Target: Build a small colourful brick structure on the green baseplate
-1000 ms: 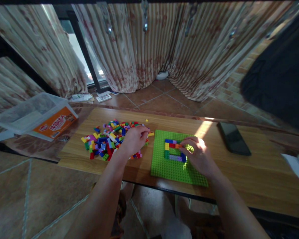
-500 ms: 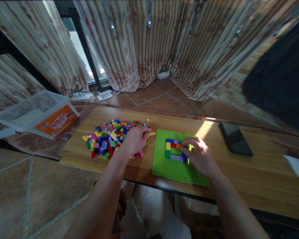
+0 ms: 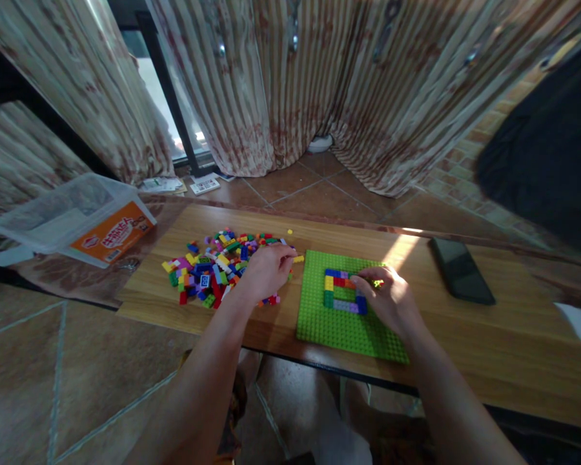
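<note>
Right of centre in the head view, a green baseplate [image 3: 319,328] lies flat on the wooden bench [image 3: 518,349], carrying a rectangular outline of bricks [image 3: 345,306] in blue, yellow, green, grey and purple. Inside its upper side sit a red brick [image 3: 339,282] and, next to it, an orange brick [image 3: 350,283]. The right hand [image 3: 387,296] reaches over the outline's upper right part, its thumb and fingertips at the orange brick; whether they pinch it or merely touch it, I cannot tell.

Left of centre, the left hand [image 3: 270,268] hovers at the right edge of a loose, many-coloured brick pile [image 3: 213,274], fingers bent and tips close together; whether something is between them, I cannot tell. Just beyond those fingertips lies a yellow brick [image 3: 299,259], near the baseplate's left edge, and farther up the frame a small yellow piece [image 3: 290,231] lies apart from the pile.

At the right of the frame a dark phone [image 3: 461,270] rests on the bench; at the left stands a clear plastic box [image 3: 53,223] with an orange label [image 3: 115,234]. Striped curtains [image 3: 300,97] hang across the top.
</note>
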### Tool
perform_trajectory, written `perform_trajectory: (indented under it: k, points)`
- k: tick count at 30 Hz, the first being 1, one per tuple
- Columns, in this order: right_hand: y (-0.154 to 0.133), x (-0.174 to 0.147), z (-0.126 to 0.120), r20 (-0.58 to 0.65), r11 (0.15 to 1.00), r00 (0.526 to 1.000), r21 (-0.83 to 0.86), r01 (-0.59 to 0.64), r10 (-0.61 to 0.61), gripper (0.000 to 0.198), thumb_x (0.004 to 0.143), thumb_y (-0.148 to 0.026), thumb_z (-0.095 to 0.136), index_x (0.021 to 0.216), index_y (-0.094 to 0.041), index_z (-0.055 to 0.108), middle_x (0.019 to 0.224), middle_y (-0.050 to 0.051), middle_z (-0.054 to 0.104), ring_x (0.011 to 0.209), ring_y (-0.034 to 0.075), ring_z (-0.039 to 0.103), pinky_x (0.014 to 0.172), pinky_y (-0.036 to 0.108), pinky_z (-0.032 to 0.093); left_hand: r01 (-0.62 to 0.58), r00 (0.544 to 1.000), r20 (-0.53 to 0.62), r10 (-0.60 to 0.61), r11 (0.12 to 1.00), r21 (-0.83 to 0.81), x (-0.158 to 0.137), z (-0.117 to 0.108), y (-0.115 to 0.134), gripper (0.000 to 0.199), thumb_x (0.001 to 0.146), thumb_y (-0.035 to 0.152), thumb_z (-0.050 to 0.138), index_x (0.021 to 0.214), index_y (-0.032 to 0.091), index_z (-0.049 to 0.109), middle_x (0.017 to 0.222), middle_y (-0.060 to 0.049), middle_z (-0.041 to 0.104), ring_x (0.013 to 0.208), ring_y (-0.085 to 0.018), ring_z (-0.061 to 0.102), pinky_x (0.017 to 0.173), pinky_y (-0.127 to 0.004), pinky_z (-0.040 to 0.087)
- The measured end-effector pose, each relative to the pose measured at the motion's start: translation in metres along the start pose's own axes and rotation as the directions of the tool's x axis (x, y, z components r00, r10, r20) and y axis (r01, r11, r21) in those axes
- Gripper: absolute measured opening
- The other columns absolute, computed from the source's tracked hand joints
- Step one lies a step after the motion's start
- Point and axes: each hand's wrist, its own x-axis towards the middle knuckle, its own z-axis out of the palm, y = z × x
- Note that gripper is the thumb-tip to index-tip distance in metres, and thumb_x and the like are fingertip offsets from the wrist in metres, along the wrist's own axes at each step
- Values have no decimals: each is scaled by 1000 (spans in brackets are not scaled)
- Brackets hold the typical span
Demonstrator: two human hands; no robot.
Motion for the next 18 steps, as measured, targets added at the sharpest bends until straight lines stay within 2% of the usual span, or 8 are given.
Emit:
perform_trajectory:
  k: [9,18]
  points:
    - [7,2,10,-30,998,999,41,-39,40,36,70,-54,68,77,-19,66,79,5,61,74,21,59,68,36,48,15,1000,16,-15,1000,8,-1,-1,2,22,88,14,50,92,15,72,90,-5,73,76,-15,64,73,-27,50]
    - [13,2,16,-50,993,997,98,-58,63,40,66,-56,71,78,-19,66,76,4,60,69,19,57,64,36,49,-22,1000,19,22,1000,-7,-5,7,5,25,88,14,48,94,18,72,95,-5,74,87,-17,67,81,-29,52]
